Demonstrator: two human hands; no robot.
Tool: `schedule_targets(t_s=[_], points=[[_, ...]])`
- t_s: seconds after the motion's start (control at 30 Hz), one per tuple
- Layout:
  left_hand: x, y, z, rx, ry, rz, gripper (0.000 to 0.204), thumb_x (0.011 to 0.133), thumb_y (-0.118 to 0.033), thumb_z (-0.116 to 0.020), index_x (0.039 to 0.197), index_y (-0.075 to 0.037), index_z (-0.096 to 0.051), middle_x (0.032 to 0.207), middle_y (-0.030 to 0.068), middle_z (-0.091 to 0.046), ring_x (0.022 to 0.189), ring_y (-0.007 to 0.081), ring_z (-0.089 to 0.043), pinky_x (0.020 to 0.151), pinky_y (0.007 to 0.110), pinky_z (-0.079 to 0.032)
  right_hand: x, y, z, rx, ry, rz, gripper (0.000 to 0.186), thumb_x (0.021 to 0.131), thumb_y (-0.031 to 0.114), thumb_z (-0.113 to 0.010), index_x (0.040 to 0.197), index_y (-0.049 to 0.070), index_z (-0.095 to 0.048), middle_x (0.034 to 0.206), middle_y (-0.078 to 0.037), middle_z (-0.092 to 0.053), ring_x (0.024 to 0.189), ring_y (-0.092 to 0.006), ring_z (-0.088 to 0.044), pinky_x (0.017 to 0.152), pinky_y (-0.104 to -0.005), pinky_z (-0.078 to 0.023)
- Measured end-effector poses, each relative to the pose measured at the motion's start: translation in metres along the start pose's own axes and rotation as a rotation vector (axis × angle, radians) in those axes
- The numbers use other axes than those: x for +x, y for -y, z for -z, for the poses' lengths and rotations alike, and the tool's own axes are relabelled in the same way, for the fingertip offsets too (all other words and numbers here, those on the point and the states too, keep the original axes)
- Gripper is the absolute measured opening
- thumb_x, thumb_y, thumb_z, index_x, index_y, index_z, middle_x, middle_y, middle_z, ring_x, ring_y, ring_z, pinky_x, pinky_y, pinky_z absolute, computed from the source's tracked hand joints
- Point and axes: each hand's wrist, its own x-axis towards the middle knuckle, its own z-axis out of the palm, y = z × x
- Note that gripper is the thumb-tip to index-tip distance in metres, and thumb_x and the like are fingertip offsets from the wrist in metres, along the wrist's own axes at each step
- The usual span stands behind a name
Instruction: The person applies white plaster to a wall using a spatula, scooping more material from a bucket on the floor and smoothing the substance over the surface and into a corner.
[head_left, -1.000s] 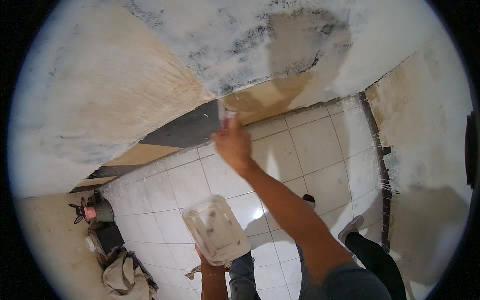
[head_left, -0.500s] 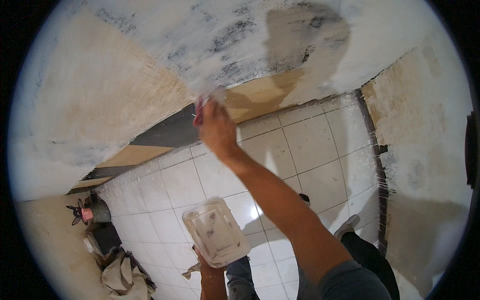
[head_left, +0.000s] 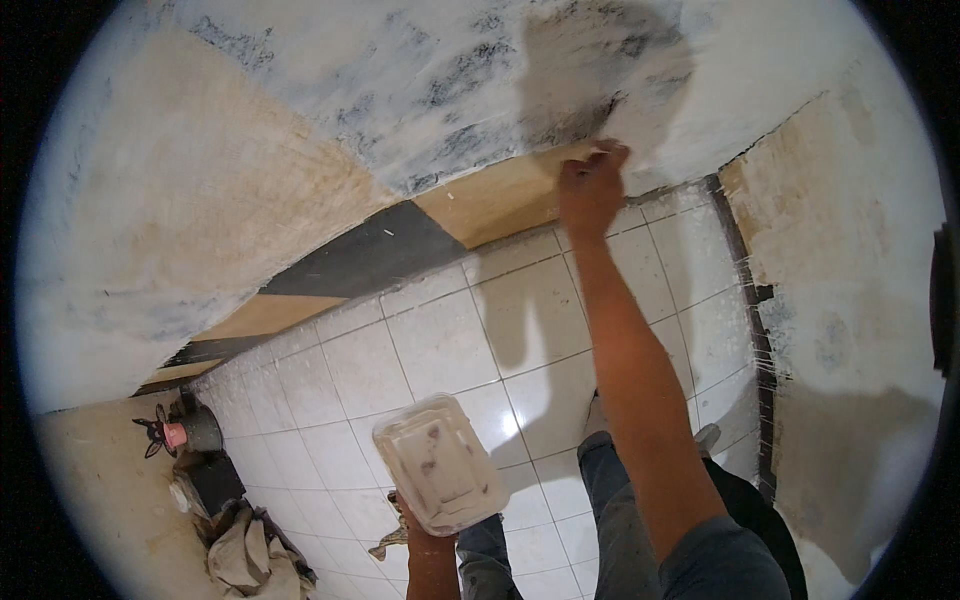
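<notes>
Coating (head_left: 420, 40) whitens much of the wall (head_left: 230, 180) toward twelve; dark patches (head_left: 465, 75) and the tan-and-black band (head_left: 350, 250) remain. Left hand (head_left: 418, 528) clamps the tub (head_left: 442, 470); right hand (head_left: 592, 190), toward one: grip I cannot tell.

As the left one of a pair on the person's head, the fisheye view is looking down and forward over the right arm (head_left: 650, 400). It is facing the patchy wall (head_left: 400, 90) nearby, the tiled floor (head_left: 430, 340) is lying below, and straight edges are bending toward the rim.
</notes>
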Motion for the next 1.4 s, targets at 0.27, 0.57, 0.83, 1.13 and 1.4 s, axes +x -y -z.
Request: schedule_targets(t_s=[0.27, 0.57, 0.83, 1.13, 1.4], points=[[0.000, -0.008, 0.008, 0.027, 0.019, -0.023, 0.069, 0.093, -0.055, -0.046, 0.145, -0.011, -0.034, 0.137, 0.0164, -0.048, 0.120, 0.0378, -0.052, 0.097, 0.055, -0.048, -0.154, 0.058, -0.071, -0.057, 0.487, 0.410, 0.039, 0.081, 0.021, -0.067, 0.110, 0.001, -0.051, 0.095, -0.019, -0.061, 0.087, -0.0355, -0.063, 0.069, -0.0450, -0.052], [-0.004, -0.002, -0.017, 0.005, 0.011, -0.012, 0.067, 0.094, -0.053, -0.045, 0.144, -0.010, -0.035, 0.138, 0.0162, -0.048, 0.120, 0.0375, -0.053, 0.096, 0.055, -0.048, -0.074, 0.003, 0.038, 0.932, 0.373, -0.769, 0.038, 0.074, 0.000, -0.061, 0.109, 0.003, -0.048, 0.095, -0.007, -0.059, 0.080, -0.0186, -0.063, 0.067, -0.0329, -0.054], [0.013, 0.005, -0.075, -0.060, 0.088, 0.004, 0.065, 0.094, -0.051, -0.045, 0.144, -0.010, -0.036, 0.138, 0.0161, -0.048, 0.120, 0.0372, -0.053, 0.096, 0.055, -0.049, 0.094, 0.057, 0.048, 0.953, 0.365, -0.695, 0.030, 0.077, 0.000, -0.063, 0.102, 0.003, -0.047, 0.097, -0.010, -0.058, 0.082, -0.0192, -0.063, 0.069, -0.0352, -0.057], [0.020, 0.012, -0.108, -0.118, 0.086, -0.011, 0.063, 0.095, -0.049, -0.045, 0.143, -0.010, -0.036, 0.138, 0.0159, -0.048, 0.120, 0.0368, -0.053, 0.095, 0.055, -0.049, 0.048, 0.036, 0.134, 0.971, 0.426, -0.649, 0.037, 0.075, -0.002, -0.057, 0.111, 0.004, -0.051, 0.101, -0.010, -0.060, 0.088, -0.0199, -0.065, 0.078, -0.0347, -0.057], [0.020, 0.011, -0.112, -0.088, 0.089, -0.023, 0.062, 0.095, -0.048, -0.046, 0.143, -0.010, -0.037, 0.139, 0.0154, -0.048, 0.121, 0.0365, -0.053, 0.096, 0.055, -0.049, 0.093, 0.131, 0.092, 1.035, 0.559, -0.661, 0.022, 0.080, 0.007, -0.064, 0.101, 0.010, -0.054, 0.088, -0.002, -0.058, 0.076, -0.0137, -0.059, 0.073, -0.0320, -0.053]])
